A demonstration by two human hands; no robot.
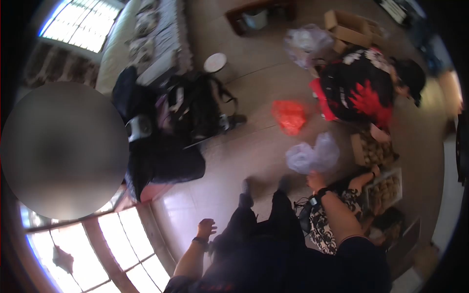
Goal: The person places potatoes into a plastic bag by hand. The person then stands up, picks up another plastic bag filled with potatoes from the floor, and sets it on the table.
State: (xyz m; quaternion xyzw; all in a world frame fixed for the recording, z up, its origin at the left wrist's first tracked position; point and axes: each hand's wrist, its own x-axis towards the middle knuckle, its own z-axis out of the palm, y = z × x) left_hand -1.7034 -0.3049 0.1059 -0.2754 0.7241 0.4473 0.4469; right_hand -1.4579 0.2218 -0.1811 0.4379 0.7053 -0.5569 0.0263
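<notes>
My right hand (316, 180), with a dark band at the wrist, has its fingers closed on the edge of a whitish translucent plastic bag (315, 155). The bag puffs out above the floor. My left hand (207, 228) hangs beside my left leg, holding nothing, its fingers slightly bent and apart. Beyond the bag, an orange-red plastic bag (289, 117) lies on the floor. To the right of my right hand are a cardboard box (360, 150) and a light-rimmed crate (400, 183), both with several brown roundish items that I cannot name.
A person in black and red (354, 88) bends over the box. Another, in patterned clothing (322, 229), crouches by my right arm, a hand at the crate. Backpacks (190, 105) and a round stool (215, 62) stand left; a clear bag (308, 44) and open cardboard box (349, 27) lie farther off.
</notes>
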